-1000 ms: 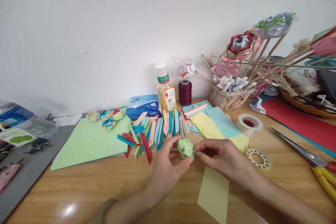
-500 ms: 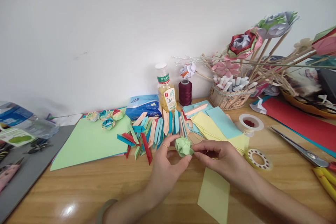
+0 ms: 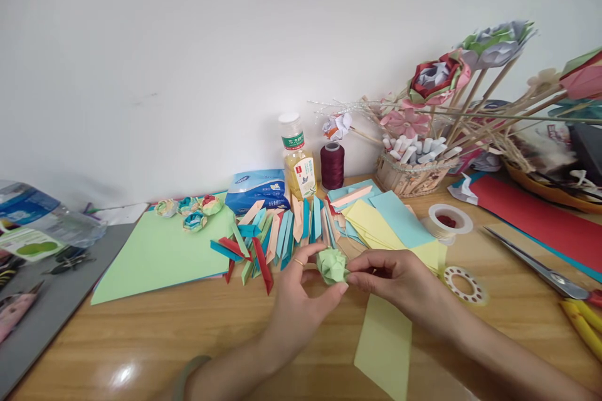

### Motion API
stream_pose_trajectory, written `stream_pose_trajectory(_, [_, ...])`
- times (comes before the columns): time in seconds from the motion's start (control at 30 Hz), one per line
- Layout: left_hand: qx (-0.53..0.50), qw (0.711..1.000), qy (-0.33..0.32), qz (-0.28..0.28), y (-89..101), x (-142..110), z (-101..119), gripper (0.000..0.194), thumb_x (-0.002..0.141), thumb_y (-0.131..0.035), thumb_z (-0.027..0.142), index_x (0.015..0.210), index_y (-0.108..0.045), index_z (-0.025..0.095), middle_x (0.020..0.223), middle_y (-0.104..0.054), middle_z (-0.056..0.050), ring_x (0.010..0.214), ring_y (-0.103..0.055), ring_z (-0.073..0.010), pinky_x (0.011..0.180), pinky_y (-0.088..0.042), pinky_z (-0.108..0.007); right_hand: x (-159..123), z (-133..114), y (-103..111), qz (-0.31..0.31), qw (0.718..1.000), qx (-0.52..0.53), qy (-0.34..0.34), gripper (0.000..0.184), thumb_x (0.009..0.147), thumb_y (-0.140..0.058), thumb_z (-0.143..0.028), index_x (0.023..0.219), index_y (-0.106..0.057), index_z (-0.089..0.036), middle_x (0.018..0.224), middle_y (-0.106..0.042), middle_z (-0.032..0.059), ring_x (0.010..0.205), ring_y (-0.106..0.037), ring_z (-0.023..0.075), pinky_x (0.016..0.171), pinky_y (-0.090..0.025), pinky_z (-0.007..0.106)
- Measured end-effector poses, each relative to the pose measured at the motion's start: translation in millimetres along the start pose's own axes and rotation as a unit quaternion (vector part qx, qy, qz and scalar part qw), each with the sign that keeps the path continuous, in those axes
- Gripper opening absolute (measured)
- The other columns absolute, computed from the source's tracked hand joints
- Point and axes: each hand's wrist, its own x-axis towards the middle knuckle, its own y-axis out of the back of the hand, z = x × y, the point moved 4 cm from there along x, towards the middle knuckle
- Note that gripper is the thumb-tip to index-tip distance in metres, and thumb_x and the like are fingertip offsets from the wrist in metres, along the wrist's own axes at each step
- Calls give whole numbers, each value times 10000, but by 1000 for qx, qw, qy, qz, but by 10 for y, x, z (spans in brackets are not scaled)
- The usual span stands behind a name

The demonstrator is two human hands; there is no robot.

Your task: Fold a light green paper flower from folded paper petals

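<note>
A light green folded paper flower [image 3: 332, 265] is held above the table between both hands. My left hand [image 3: 301, 291] supports it from the left, with thumb below and forefinger behind. The fingertips of my right hand [image 3: 392, 276] pinch its right edge. Beneath the right hand lies a pale yellow paper sheet [image 3: 384, 351]. Just behind the hands is a heap of folded paper strips [image 3: 277, 232] in red, blue, green and peach. Yellow paper sheets [image 3: 374, 225] lie behind the right hand.
Small paper flowers [image 3: 194, 221] rest on green sheets [image 3: 155, 257] at left. A tissue pack [image 3: 258, 189], drink bottle [image 3: 301, 166] and thread spool [image 3: 332, 166] stand at the back. Right are a tape roll [image 3: 463, 284], ribbon spool [image 3: 446, 220], scissors [image 3: 540, 266] and a flower basket [image 3: 414, 175].
The green paper flower has turned slightly and shifted a little to the right in the fingers. Both hands keep nearly the same place.
</note>
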Motion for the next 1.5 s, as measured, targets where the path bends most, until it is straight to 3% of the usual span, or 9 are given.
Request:
stream_pose_trajectory(0.13, [5,1000,2,-11,-4,-18,11,446,669,-666,238,1086,-509,213,1119,-585,-71,975,-575,-210,888,-460,-378,-6,12,1,0,1000,-4,-2,148,740,-615,-321,684,-643,-186,638,-618,-11,593,-527,128,544,-396,240])
stream_pose_trajectory(0.33, [-16,999,16,-23,3,-6,6,481,661,-698,289,1096,-509,209,1145,-575,-87,1009,-572,-233,902,-455,-394,-24,-70,35,-32,999,12,22,223,742,-641,-370,647,-572,-179,587,-509,-42,553,-439,101,506,-333,223])
stream_pose_trajectory(0.47, [-29,999,11,-18,9,9,-4,491,648,-716,298,1088,-520,204,1148,-580,-95,1013,-575,-242,895,-464,-395,-33,-92,52,-43,999,5,33,243,761,-621,-393,652,-566,-183,621,-514,-32,582,-454,110,529,-348,230])
stream_pose_trajectory(0.87, [-14,1000,8,-21,6,-11,25,481,652,-718,279,1084,-522,203,1129,-589,-92,1020,-573,-244,904,-457,-395,10,65,38,-82,990,98,-54,207,669,-693,-368,742,-670,-176,677,-623,-10,628,-551,129,608,-417,257])
stream_pose_trajectory(1.5, [-9,1000,6,-24,1,3,10,465,657,-701,241,1087,-526,213,1181,-563,-81,1017,-572,-230,915,-454,-396,-18,-90,54,-90,993,-53,56,199,829,-537,-350,728,-608,-194,735,-573,-12,652,-499,126,582,-389,231])
